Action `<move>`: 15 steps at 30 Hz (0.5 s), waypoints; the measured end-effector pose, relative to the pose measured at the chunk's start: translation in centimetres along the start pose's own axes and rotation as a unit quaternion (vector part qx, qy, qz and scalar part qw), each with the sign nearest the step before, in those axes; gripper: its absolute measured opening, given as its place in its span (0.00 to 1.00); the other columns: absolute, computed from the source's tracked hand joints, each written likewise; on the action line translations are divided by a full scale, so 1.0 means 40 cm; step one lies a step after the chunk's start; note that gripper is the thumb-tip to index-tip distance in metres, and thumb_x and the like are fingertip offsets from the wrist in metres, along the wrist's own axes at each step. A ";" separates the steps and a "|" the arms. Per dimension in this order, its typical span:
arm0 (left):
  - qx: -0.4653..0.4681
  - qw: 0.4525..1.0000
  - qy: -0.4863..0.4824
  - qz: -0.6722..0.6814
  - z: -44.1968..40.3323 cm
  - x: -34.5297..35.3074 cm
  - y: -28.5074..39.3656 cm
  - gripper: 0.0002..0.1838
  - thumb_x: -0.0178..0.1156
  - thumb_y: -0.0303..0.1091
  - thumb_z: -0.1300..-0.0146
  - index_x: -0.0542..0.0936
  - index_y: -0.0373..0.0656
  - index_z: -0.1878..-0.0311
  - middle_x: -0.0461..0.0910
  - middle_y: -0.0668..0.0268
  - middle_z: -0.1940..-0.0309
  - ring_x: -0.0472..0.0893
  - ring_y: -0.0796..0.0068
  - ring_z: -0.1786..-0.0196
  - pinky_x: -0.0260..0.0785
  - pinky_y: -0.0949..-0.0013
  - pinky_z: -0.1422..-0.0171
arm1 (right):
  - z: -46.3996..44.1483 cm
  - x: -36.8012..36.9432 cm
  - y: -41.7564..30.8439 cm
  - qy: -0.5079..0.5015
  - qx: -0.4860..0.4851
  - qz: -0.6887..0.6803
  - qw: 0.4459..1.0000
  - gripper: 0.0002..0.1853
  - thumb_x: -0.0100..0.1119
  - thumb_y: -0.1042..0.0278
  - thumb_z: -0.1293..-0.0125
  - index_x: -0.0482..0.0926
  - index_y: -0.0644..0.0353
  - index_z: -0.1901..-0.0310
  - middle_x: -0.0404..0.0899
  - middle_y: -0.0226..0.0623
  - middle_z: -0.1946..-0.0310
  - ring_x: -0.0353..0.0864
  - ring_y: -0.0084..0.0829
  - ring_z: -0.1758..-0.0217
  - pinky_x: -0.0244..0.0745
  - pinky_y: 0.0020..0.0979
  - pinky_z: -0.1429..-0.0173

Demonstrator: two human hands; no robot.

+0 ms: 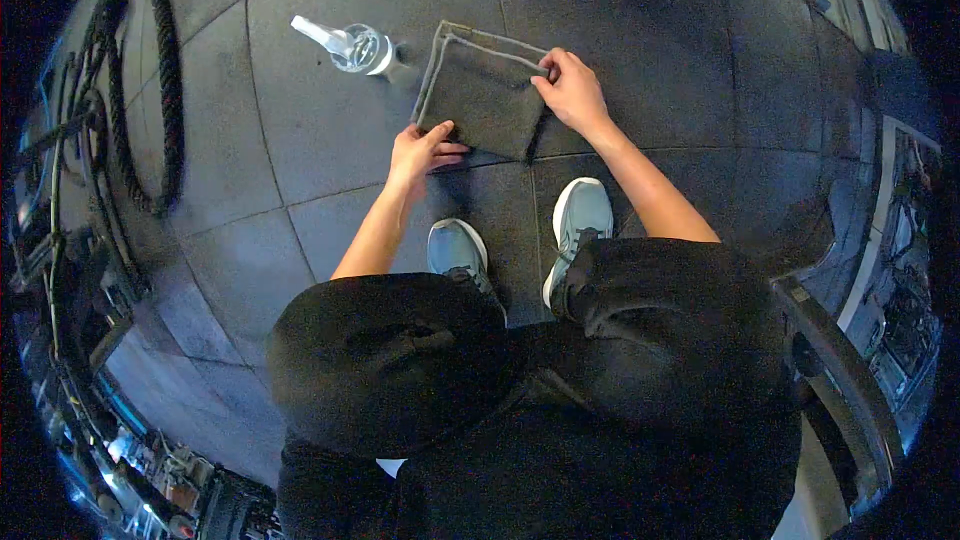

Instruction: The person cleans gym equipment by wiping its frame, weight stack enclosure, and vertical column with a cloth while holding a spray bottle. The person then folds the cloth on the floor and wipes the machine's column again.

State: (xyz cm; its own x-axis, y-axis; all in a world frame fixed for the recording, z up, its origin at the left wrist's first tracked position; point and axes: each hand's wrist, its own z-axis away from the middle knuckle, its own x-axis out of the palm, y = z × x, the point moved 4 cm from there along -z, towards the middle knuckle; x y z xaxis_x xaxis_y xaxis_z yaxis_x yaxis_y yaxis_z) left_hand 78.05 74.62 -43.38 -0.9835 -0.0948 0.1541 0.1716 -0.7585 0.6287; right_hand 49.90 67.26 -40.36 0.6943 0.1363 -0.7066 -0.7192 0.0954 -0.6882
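A dark cloth (pixel 482 95) with lighter grey edging lies folded into a rough square, low over or on the floor in front of my shoes. My right hand (pixel 572 92) pinches its upper right corner between thumb and fingers. At the lower left corner, my left hand (pixel 422 152) has its thumb on top of the cloth and its fingers along the near edge, partly hidden. To the left of the cloth is a clear spray bottle (pixel 362 48) with a white nozzle, touched by neither hand.
Dark rubber tiles (pixel 340 160) cover the floor. My grey-blue shoes (pixel 583 208) are close below the cloth. A thick black rope (pixel 168 90) hangs at the left beside a rack. A dark curved frame (pixel 840 380) stands by my right leg.
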 end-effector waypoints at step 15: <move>0.032 0.998 0.043 -0.038 0.000 0.014 0.024 0.24 0.73 0.41 0.32 0.78 0.30 0.46 0.85 0.54 0.56 0.90 0.62 0.60 0.86 0.64 0.57 | -0.049 -0.019 0.024 0.005 0.010 0.064 0.998 0.39 0.79 0.51 0.44 0.73 0.65 0.38 0.78 0.47 0.43 0.75 0.51 0.33 0.74 0.48 0.32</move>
State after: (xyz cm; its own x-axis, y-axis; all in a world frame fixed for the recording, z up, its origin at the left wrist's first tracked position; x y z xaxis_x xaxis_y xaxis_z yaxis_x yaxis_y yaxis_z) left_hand 77.68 73.84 -42.68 -0.9946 -0.0962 0.0398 0.0973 -0.7233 0.6836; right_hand 48.72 65.30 -40.82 0.5971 0.1386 -0.7901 -0.8022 0.0983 -0.5890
